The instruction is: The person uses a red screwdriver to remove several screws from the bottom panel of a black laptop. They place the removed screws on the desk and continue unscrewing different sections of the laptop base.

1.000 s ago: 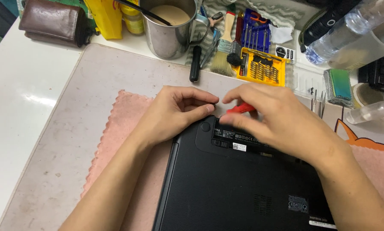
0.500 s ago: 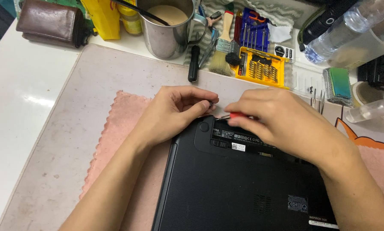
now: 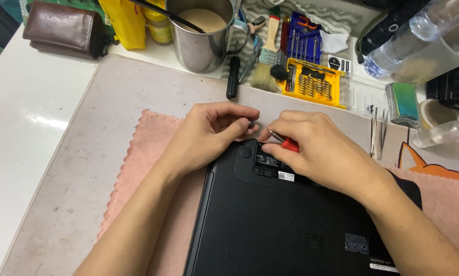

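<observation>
A black laptop [image 3: 285, 225] lies bottom side up on a pink cloth [image 3: 147, 153]. My right hand [image 3: 316, 148] grips a small red-handled screwdriver [image 3: 285, 142] whose metal tip points left, just over the laptop's far edge. My left hand [image 3: 209, 133] rests at the laptop's far left corner, thumb and forefinger pinched on a tiny dark part, apparently a screw [image 3: 251, 122], right next to the screwdriver tip.
A steel mug [image 3: 201, 33] with a beige liquid, a brush [image 3: 267, 61], a black-handled tool [image 3: 233, 76] and a yellow bit set [image 3: 314, 82] sit beyond the mat. Tweezers [image 3: 376, 135], a plastic bottle [image 3: 408, 41], a spray bottle [image 3: 444, 134] and a brown wallet [image 3: 63, 28] are around.
My right hand has turned so the screwdriver's metal tip now shows, pointing at my left fingers. My left fingers have pinched a small part at the laptop's corner.
</observation>
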